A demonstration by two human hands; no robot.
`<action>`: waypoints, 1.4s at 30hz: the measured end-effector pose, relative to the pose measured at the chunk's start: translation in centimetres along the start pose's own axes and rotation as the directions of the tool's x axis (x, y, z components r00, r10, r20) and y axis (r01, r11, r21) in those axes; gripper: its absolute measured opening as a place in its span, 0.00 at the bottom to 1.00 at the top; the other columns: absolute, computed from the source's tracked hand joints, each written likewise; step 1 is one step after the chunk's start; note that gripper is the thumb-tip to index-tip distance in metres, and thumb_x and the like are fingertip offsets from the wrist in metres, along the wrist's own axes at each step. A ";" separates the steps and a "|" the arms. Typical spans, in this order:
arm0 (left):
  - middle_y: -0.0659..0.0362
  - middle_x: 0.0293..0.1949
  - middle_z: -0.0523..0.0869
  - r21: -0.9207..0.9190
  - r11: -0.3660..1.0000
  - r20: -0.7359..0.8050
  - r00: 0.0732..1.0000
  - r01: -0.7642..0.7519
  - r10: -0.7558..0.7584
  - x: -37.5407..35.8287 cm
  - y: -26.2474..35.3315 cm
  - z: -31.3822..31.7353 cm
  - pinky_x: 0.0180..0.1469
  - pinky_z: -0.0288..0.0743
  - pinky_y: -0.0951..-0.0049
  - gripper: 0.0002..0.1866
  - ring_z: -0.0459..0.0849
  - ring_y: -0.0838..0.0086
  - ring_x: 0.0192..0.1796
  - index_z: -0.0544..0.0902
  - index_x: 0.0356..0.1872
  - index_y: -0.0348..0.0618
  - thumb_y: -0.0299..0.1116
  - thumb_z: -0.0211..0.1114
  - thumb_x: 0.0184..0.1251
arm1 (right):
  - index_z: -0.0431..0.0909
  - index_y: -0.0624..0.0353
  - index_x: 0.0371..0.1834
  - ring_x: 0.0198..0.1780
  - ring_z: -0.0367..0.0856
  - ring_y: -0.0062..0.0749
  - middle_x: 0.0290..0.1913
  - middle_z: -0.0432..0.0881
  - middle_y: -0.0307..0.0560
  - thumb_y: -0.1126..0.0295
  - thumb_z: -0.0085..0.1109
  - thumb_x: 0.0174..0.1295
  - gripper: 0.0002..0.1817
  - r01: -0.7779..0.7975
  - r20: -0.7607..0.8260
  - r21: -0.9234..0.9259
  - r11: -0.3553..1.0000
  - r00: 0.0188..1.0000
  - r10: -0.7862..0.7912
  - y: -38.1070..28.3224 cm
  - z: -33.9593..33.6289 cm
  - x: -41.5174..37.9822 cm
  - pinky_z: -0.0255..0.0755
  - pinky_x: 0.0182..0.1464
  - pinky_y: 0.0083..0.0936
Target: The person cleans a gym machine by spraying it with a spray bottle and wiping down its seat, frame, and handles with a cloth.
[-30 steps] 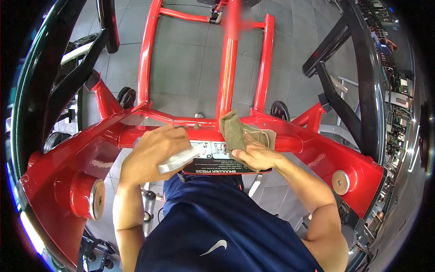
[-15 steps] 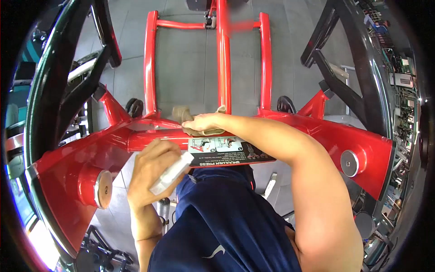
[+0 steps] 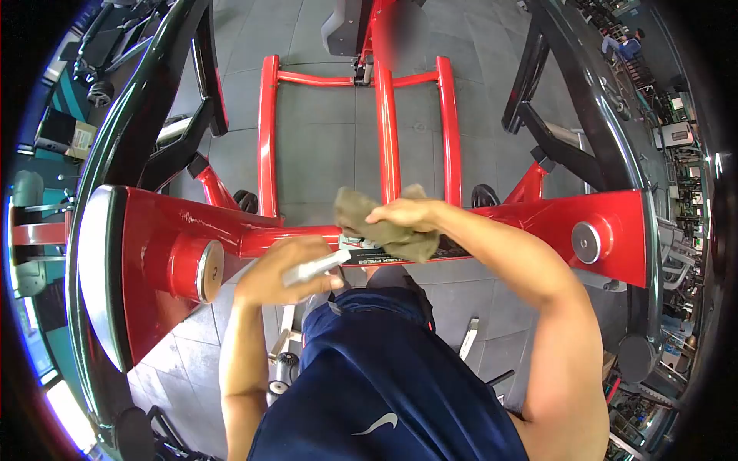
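Note:
My left hand (image 3: 280,273) is wrapped round a small whitish translucent bottle (image 3: 314,268), whose white top points right, near the red crossbar. In my right hand (image 3: 403,213) is a crumpled olive-brown cloth (image 3: 384,224), which hangs over the crossbar and covers much of the black instruction placard (image 3: 369,257). Part of the placard's white lettering shows between the bottle and the cloth. The red crossbar (image 3: 284,237) runs across in front of my body, over my dark blue shirt.
Red frame tubes (image 3: 387,131) stretch forward along the grey tiled floor. Black bars (image 3: 131,115) rise at both sides. Round metal-capped pegs stick out at left (image 3: 210,271) and right (image 3: 586,243). A seated person (image 3: 626,48) is far off at the upper right.
The cloth has lifted and shifted right with my right hand, now covering more of the placard. My left hand and the bottle have moved slightly right. The view has tilted, showing more floor ahead.

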State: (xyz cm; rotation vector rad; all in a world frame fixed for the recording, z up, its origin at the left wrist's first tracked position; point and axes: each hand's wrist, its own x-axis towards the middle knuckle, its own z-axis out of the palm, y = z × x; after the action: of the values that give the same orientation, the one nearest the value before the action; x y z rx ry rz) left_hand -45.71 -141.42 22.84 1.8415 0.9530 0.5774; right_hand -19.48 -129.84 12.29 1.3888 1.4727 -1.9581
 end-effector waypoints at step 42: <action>0.54 0.33 0.84 -0.157 0.985 0.234 0.966 -0.077 0.113 -4.5 0.2 0.8 0.39 0.75 0.62 0.15 0.83 0.59 0.37 0.84 0.33 0.38 0.41 0.76 0.57 | 0.78 0.67 0.56 0.56 0.82 0.57 0.53 0.82 0.69 0.44 0.39 0.67 0.35 0.263 -0.034 -0.608 0.749 0.934 -0.355 -0.7 4.6 -3.7 0.71 0.62 0.44</action>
State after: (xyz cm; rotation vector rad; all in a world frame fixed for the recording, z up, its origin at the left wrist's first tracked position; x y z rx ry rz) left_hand -47.73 -145.57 22.76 1.7842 0.6457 0.4546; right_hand -20.53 -134.54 15.75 1.0566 2.2632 -1.3474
